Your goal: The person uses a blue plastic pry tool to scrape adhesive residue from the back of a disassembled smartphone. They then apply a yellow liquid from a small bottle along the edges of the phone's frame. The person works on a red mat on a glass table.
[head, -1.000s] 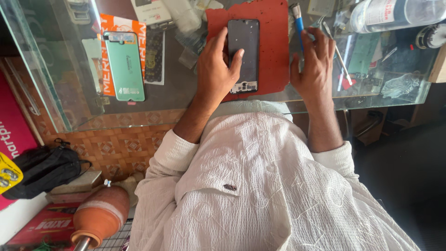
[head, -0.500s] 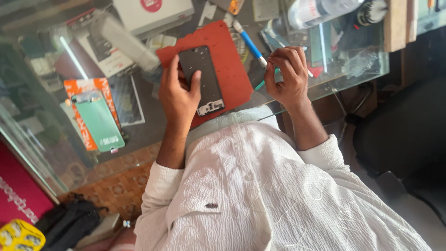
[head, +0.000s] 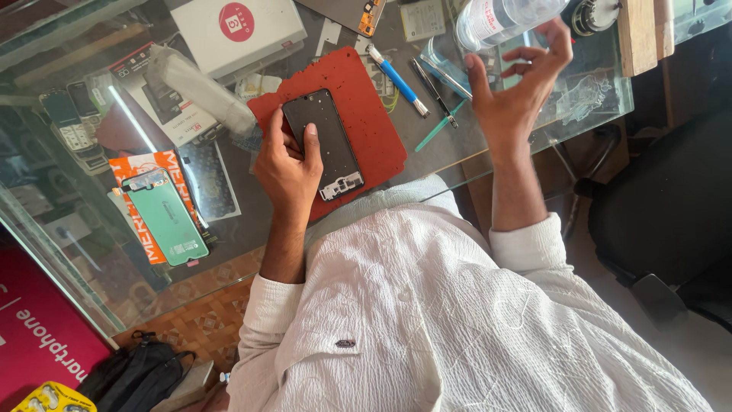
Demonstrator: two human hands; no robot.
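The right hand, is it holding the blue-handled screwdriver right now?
No, the right hand is raised, open and empty, while the blue-handled screwdriver lies apart on the glass table.

Bright daylight — white glare streaks on the glass table (head: 114, 252), right side shadowed, focus sharp.

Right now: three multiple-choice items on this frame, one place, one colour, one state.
1. Where does the dark phone frame lie?
A. on the red mat
B. on the white box
C. on the floor

2. What colour is the handle of the screwdriver beside the mat?
A. yellow
B. blue
C. black

3. What is the right hand doing?
A. gripping the screwdriver
B. pressing the mat
C. raised open, holding nothing

Answers:
1 A, the frame rests on the mat under the left hand.
2 B, its handle is blue.
3 C, fingers spread in the air above the glass table.
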